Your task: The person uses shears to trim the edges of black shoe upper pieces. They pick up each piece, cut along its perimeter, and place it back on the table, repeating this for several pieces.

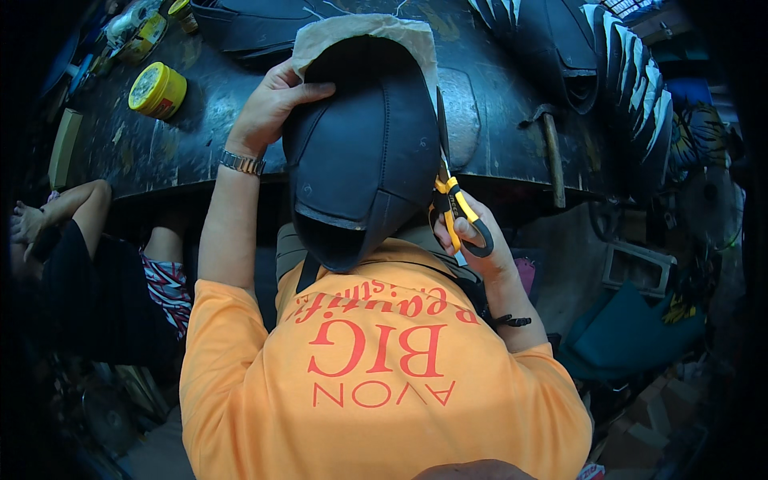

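My left hand (276,108) grips a black stitched shoe upper (340,152) by its upper left edge, thumb on the front and fingers behind. A pale lining (364,29) sticks out beyond its top and right edge. My right hand (480,232) is closed round the yellow-and-black handles of a pair of scissors (454,204). The scissors point upward, with their dark blades along the right edge of the upper, beside the lining. The upper's lower end hangs near my lap.
On the dark worktable (216,156) stand a yellow tub (158,90) at left and a wooden-handled hammer (554,160) at right. More black pieces with white lining (640,88) are piled at the far right. Another person (80,240) is at my left. A hollow block (638,268) lies at lower right.
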Motion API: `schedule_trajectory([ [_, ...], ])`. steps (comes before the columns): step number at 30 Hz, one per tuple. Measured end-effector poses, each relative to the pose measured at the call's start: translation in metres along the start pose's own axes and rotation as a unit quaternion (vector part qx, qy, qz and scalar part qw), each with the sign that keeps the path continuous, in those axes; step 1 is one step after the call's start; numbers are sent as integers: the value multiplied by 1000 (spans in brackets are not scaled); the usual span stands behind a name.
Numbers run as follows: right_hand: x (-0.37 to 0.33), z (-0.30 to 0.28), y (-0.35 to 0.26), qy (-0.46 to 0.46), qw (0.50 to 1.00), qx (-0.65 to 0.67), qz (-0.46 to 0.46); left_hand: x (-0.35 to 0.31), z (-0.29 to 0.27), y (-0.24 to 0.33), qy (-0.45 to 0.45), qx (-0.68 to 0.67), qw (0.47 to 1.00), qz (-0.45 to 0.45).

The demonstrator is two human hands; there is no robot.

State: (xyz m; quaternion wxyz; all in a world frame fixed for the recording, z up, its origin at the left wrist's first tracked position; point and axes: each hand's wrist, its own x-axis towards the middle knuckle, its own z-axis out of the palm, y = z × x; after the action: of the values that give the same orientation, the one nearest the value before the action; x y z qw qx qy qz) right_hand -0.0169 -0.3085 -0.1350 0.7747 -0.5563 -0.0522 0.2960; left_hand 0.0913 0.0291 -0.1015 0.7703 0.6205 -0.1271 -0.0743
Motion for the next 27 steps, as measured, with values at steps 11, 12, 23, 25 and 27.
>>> schedule_trajectory([
  [11,1,-3,-1,-43,999,29,-5,5,11,10,-58,66,996,-34],
  [12,2,-3,-1,-48,998,37,-7,6,12,10,-58,63,996,-35],
  [23,-8,-2,6,-65,994,83,-7,13,10,14,-104,68,990,-61],
  [25,-3,1,7,-66,993,92,-32,13,15,12,-103,56,991,-62],
  [27,-1,6,9,-52,992,102,-55,13,17,12,-98,54,992,-59],
])
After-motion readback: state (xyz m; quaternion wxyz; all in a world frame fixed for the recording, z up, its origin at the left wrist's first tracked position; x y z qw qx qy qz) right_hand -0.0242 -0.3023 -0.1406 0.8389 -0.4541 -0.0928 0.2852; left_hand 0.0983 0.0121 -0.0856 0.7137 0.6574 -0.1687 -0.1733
